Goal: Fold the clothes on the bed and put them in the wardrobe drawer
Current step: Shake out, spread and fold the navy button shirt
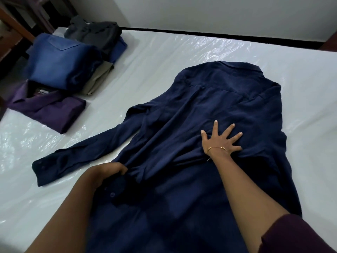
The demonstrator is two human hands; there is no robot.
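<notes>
A dark navy long-sleeved shirt [209,110] lies back-up on the bed, collar away from me, with its left sleeve [76,157] stretched out toward the left. My right hand [221,140] presses flat on the shirt's middle with fingers spread. My left hand [107,172] grips a bunched fold of the shirt's fabric near its left side seam. The shirt's lower part runs under my arms toward the frame's bottom edge.
Folded clothes sit at the bed's far left: a purple shirt [49,108], a blue denim shirt [62,59] atop a beige garment [98,79], and a dark grey pile [94,33]. The mattress [182,50] has a shiny plastic cover. Wooden furniture [14,28] stands beyond the corner.
</notes>
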